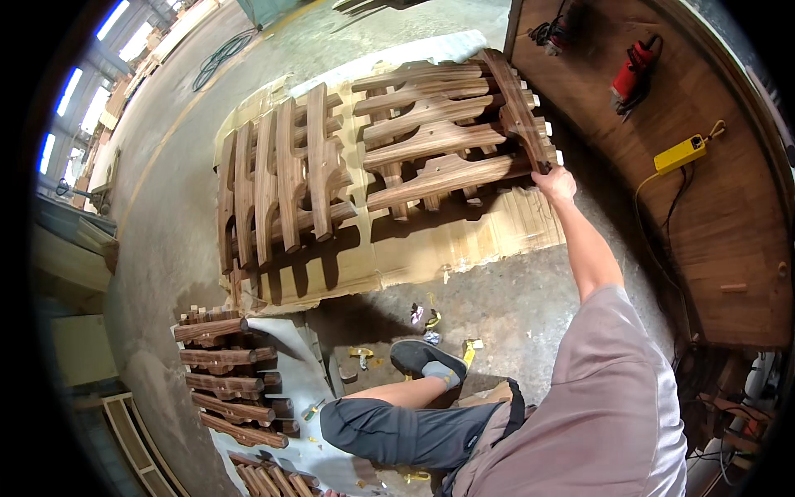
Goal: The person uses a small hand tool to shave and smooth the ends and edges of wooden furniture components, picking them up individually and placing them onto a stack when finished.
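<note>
My right hand (556,184) is closed round the near end of a dark, curved wooden piece (515,108). This piece lies crosswise over the right ends of several shaped wooden pieces (447,139), stacked in crossing layers. To their left, more curved wooden pieces (288,174) lie the other way, side by side. Both groups rest on a cardboard sheet (489,228). At the lower edge a small skin-coloured sliver may be my left hand (333,494); its fingers cannot be made out.
More wooden pieces (224,358) are stacked at the lower left. A brown wooden panel (729,240) on the right carries a red power tool (633,73) and a yellow power strip (679,155). Yellow-handled bits (361,353) lie near my shoe (427,359). A coiled hose (224,58) lies farther back.
</note>
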`<state>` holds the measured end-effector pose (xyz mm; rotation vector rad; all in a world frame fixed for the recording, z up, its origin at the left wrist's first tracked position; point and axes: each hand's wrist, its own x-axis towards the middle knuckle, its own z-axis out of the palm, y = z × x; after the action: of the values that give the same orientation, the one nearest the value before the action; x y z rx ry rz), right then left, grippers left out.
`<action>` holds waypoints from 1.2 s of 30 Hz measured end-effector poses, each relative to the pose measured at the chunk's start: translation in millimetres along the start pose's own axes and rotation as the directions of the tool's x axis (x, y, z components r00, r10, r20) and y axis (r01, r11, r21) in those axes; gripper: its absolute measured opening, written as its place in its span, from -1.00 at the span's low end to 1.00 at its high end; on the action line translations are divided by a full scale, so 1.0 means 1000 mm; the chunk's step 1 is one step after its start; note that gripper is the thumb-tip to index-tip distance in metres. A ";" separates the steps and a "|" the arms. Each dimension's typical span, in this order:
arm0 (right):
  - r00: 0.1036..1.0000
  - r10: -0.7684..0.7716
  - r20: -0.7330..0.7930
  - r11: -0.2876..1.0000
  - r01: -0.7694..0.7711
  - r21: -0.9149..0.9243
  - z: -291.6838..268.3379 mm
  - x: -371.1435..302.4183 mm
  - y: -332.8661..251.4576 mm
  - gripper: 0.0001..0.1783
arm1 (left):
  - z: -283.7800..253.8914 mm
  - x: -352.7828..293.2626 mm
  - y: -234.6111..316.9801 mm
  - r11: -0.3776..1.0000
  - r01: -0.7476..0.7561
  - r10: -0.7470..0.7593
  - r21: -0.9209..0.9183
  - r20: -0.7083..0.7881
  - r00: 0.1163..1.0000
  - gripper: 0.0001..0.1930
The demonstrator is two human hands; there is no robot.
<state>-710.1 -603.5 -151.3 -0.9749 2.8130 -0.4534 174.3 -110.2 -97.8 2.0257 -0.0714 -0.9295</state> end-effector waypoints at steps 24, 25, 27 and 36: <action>-0.051 -0.844 0.533 0.477 0.382 0.792 -0.033 -0.347 -0.296 -0.78 | -0.030 -0.134 -0.032 0.894 -0.241 0.101 -0.378 -0.355 0.930 -0.74; -0.179 -0.842 0.510 0.401 0.425 0.811 -0.067 -0.416 -0.308 -0.79 | -0.035 -0.137 -0.040 0.886 -0.214 0.054 -0.412 -0.367 0.928 -0.77; -0.466 -0.846 0.258 -0.037 0.534 0.844 -0.030 -0.462 -0.346 -0.75 | -0.026 -0.131 -0.028 0.869 -0.228 0.048 -0.439 -0.383 0.922 -0.78; -0.899 -0.421 0.119 -0.761 0.422 0.493 -0.033 -0.702 -0.275 -0.82 | -0.104 -0.045 -0.131 0.995 0.018 -0.079 -0.094 -0.705 0.705 -0.71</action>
<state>-7.8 -364.1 -14.9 -2.8858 -0.3238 -0.0268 171.2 59.7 -133.8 2.1833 0.4436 -0.1120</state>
